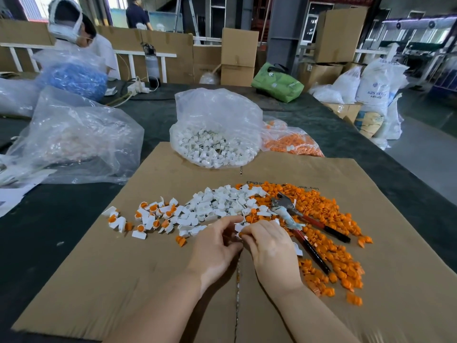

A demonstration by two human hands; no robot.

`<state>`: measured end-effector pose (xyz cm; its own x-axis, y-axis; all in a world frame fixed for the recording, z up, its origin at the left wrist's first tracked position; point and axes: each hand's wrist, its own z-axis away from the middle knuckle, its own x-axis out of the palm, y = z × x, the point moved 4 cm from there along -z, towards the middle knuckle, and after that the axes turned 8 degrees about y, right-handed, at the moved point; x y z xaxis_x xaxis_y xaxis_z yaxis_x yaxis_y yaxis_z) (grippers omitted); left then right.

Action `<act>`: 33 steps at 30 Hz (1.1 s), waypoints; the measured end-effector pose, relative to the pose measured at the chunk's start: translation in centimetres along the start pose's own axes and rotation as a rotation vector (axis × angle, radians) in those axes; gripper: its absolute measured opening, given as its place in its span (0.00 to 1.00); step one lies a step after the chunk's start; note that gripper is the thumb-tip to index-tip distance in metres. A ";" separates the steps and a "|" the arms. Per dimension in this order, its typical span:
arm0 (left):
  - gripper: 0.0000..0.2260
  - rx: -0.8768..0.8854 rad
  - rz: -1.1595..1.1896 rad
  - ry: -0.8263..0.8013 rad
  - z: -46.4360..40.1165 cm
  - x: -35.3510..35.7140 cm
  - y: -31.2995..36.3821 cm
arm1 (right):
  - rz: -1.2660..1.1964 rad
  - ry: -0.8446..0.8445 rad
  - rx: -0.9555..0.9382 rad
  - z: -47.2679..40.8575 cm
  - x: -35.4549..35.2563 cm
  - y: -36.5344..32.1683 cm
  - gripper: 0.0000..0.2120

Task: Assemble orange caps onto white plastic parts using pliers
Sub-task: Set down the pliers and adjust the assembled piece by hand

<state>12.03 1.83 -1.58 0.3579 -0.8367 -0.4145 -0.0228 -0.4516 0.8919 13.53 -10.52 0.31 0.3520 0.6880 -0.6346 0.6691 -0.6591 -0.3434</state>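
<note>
Now both hands, left hand [217,243] & right hand [268,246], pinch a small white plastic part [239,227] w/ orange cap [241,234].

A large industrial hall stretches behind a dark, felt-like worktable [333,134]. Stacked brown cardboard boxes [238,56] stand along its far edge, beside a grey steel column [284,33]. White woven sacks printed with blue lettering [373,87] lean together on the grey concrete floor [425,154] at the right. A silver metal stepladder [190,13] rises near bright daylight windows [34,6] at the back.
</note>
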 end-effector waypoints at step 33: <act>0.10 0.101 -0.167 0.118 0.5 0.2 0.3 | -0.044 0.034 0.007 0.1 -0.5 -0.2 0.02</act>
<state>11.62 1.40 -1.48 0.4708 -0.7083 -0.5260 -0.0455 -0.6149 0.7873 13.11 -10.72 0.58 0.3442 0.7266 -0.5947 0.6798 -0.6297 -0.3759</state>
